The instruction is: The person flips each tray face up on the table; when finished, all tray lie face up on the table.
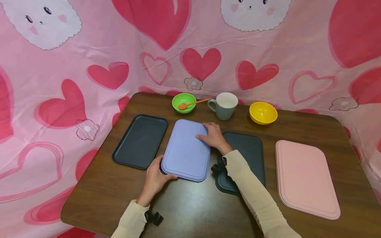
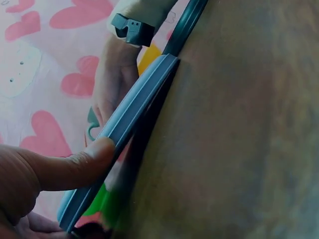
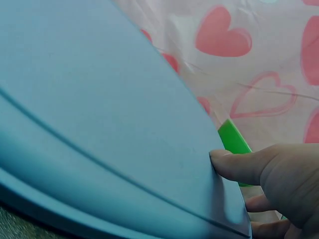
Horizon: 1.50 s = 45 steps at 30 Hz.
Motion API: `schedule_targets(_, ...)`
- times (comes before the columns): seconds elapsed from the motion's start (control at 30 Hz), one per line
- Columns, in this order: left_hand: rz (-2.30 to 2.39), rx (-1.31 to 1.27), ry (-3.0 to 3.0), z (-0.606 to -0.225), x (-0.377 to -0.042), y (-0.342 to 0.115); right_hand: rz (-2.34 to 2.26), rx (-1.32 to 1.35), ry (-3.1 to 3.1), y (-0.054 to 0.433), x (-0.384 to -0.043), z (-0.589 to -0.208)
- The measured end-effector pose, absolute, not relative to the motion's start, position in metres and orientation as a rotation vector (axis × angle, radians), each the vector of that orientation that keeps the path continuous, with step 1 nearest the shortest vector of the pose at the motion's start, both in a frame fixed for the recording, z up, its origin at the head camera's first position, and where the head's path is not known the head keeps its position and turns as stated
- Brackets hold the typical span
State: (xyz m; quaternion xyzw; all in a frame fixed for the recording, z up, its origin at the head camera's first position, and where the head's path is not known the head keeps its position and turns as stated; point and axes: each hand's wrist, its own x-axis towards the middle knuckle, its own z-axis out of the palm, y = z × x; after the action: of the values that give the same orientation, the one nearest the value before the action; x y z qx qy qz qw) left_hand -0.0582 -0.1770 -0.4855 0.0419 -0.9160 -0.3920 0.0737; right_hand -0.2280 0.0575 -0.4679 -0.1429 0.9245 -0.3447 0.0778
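On the counter (image 1: 184,205) we counted four trays: a left dark tray (image 1: 141,140), a lavender tray (image 1: 186,150), a right dark tray (image 1: 247,150) and a pink tray (image 1: 306,178). The lavender one was between the dark pair, a gap showing beneath it. We saw the left hand's (image 1: 156,175) fingers gripping its near left corner, thumb over the rim, and the right hand's (image 1: 213,135) fingers gripping its far right edge, thumb on top. Of two bowls, the green bowl (image 1: 184,97) held one orange spoon (image 1: 182,106), its handle reaching toward the single mug (image 1: 224,111); the yellow bowl (image 1: 263,114) stood farther right.
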Motion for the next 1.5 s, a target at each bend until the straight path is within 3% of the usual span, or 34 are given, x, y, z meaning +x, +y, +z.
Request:
schedule_targets(0.47,-1.55,0.222,-2.577,-0.459,-0.055,-0.179,-1.153,-0.405,2.693,0.059,-0.229,-0.465)
schedule_targets(0.8,-1.67,0.148,-2.456,-0.44,-0.05,-0.178,-1.243,-0.377,2.634,0.062,-0.228,-0.466)
schedule_targets(1.5,-1.429,-0.142,-2.359,-0.42,-0.037,-0.165,-1.438,-0.389,2.489,0.066,-0.226,-0.468)
